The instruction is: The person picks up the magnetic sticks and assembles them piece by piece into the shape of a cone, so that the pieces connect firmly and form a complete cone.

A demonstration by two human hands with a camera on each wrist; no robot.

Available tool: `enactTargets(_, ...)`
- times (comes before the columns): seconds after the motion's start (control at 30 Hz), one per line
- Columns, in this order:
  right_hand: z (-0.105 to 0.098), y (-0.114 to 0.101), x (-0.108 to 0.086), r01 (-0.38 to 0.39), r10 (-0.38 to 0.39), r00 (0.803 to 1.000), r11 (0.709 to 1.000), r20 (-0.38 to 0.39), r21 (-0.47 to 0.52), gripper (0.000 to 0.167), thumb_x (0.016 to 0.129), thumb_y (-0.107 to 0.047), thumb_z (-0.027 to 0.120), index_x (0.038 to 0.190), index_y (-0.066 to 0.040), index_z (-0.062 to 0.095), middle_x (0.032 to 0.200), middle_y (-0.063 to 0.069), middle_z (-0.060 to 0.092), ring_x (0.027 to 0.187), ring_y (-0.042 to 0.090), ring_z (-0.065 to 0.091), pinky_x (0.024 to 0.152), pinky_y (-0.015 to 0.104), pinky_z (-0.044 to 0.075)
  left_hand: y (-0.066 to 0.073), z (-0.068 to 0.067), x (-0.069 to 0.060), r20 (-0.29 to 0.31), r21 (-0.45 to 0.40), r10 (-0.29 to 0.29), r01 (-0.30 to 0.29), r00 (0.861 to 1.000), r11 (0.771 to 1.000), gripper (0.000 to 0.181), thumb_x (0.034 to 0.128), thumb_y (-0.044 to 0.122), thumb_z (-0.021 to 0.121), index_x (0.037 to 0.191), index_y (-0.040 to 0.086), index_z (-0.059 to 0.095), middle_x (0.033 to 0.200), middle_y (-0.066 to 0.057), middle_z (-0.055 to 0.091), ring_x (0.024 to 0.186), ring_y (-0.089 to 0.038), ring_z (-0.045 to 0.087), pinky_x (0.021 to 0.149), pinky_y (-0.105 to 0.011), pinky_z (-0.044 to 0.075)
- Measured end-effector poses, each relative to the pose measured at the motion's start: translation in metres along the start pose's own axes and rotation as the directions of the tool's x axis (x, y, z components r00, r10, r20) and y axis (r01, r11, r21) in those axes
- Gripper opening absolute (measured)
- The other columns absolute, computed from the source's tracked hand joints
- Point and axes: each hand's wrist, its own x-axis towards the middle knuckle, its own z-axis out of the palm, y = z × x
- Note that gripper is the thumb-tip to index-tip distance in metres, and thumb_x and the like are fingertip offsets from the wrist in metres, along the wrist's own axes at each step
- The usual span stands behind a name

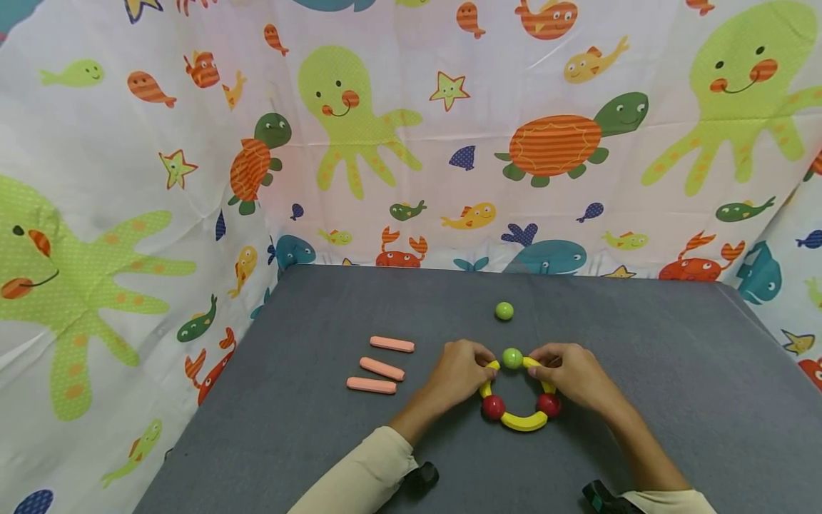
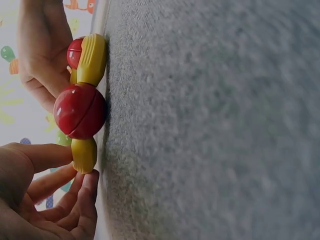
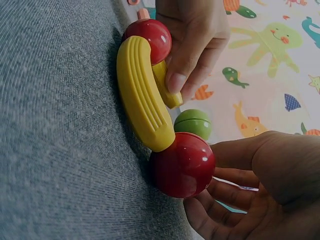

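Observation:
On the grey table, three curved yellow pieces, two red balls and a green ball (image 1: pixel 511 358) form a ring. The left hand (image 1: pixel 459 373) pinches the left yellow piece (image 1: pixel 486 389) near its upper end; in the left wrist view, its thumb and fingers stand around this yellow piece (image 2: pixel 84 155). On the other side, the right hand (image 1: pixel 578 375) grips the right yellow piece (image 1: pixel 530 363), partly covering it. The front yellow piece (image 1: pixel 524 422) lies between the left red ball (image 1: pixel 493 407) and the right red ball (image 1: pixel 549 405). In the right wrist view, a red ball (image 3: pixel 184 165) hides the right fingertips' contact.
A second green ball (image 1: pixel 504 311) lies behind the ring. Three pink sticks (image 1: pixel 382 368) lie to the left of the left hand. A curtain (image 1: pixel 398 86) with printed sea animals hangs along the table's back edge and sides.

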Motion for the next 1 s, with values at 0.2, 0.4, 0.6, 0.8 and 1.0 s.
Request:
enactTargets(0.2,0.0006,0.0005,0.0005,0.013,-0.013,1.0,1.0,-0.013,0.0,0.018,0.096,-0.016,0.079,0.109,-0.005,0.079,0.089,0.001,0.072,0.079,0.017,0.063,0.063,0.03,0.05,0.0023,0.0017,0.0025,0.002,0.002,0.013,-0.013,1.0,1.0,0.017,0.0894,0.014,0.085,0.105,0.009,0.085,0.089,0.003,0.078,0.077,0.0,0.064,0.068,-0.018,0.052)
enactTargets(0.4,0.0008,0.0003,0.0003,0.018,-0.018,1.0,1.0,-0.012,0.0,0.016,0.096,-0.015,0.079,0.109,-0.005,0.079,0.089,0.001,0.072,0.078,0.017,0.063,0.063,0.03,0.05,0.0031,0.0029,0.005,0.003,-0.001,0.029,-0.029,1.0,1.0,0.017,0.09,0.013,0.085,0.107,0.008,0.084,0.09,0.003,0.078,0.077,0.0,0.062,0.068,-0.017,0.051)
enactTargets(0.6,0.0011,0.0002,0.0004,0.013,-0.013,1.0,1.0,-0.01,-0.005,0.017,0.096,-0.016,0.079,0.109,-0.005,0.079,0.089,0.001,0.072,0.078,0.017,0.062,0.063,0.03,0.049,0.0037,0.0037,0.0057,0.001,0.008,0.044,-0.044,0.999,0.999,0.017,0.0897,0.012,0.085,0.106,0.007,0.084,0.085,0.005,0.076,0.074,0.002,0.06,0.066,-0.016,0.049)
enactTargets(0.8,0.0003,0.0031,0.0012,0.01,-0.009,1.0,1.0,0.012,-0.015,0.022,0.097,-0.019,0.078,0.113,-0.004,0.078,0.092,0.001,0.07,0.081,0.017,0.059,0.065,0.031,0.047,0.0023,0.0047,0.003,0.006,-0.01,0.047,-0.047,0.999,0.999,0.017,0.0909,0.01,0.084,0.107,0.006,0.083,0.088,0.003,0.078,0.075,0.003,0.062,0.068,-0.016,0.051)
enactTargets(1.0,0.0029,0.0032,0.0011,0.054,-0.054,0.999,0.998,0.001,-0.019,0.032,0.097,-0.021,0.078,0.124,-0.003,0.074,0.106,0.006,0.074,0.091,0.018,0.065,0.074,0.035,0.053,-0.0029,0.0037,-0.0013,0.005,-0.058,0.079,-0.078,0.997,0.995,0.017,0.0942,0.012,0.081,0.11,0.005,0.082,0.096,0.0,0.08,0.081,0.002,0.066,0.072,-0.016,0.052)
